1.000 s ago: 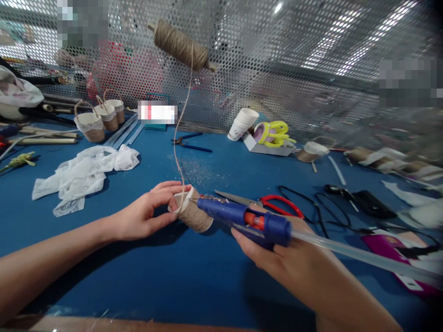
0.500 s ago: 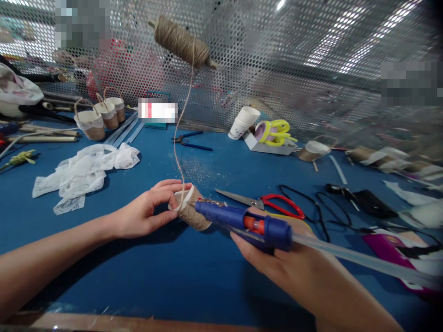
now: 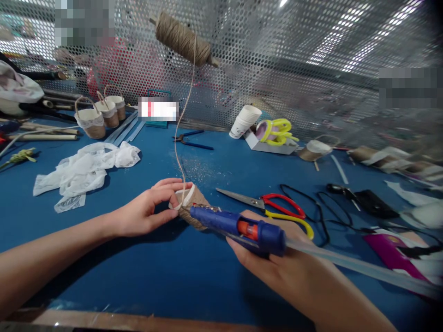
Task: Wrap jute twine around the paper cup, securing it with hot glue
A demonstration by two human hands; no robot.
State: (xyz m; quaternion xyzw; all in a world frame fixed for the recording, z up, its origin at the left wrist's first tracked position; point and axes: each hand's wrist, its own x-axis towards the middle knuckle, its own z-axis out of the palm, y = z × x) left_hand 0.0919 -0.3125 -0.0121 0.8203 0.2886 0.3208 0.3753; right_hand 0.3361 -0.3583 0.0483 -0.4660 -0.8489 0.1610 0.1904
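Observation:
My left hand (image 3: 148,210) grips the white rim of a small paper cup (image 3: 200,197) wrapped in brown twine, which lies tilted on its side. My right hand (image 3: 273,263) is wrapped round a blue glue gun (image 3: 221,221), with a long clear glue stick (image 3: 346,260) sticking out of its back. The gun's nozzle is at the cup's twine-covered side, close to my left thumb. A strand of twine (image 3: 180,120) runs down from a spool (image 3: 183,39) on the mesh to the cup. The gun hides part of the cup.
Scissors (image 3: 284,205) with red and yellow handles lie beyond my right hand. Pliers (image 3: 194,140), white lace (image 3: 90,170), handled cups (image 3: 90,123), stacked paper cups (image 3: 245,122) and a black cord (image 3: 321,216) are spread over the blue table (image 3: 166,276).
The glue gun has moved left and slightly down, its nozzle now nearer my left thumb. More of the scissors' yellow handle shows. My left hand keeps hold of the cup.

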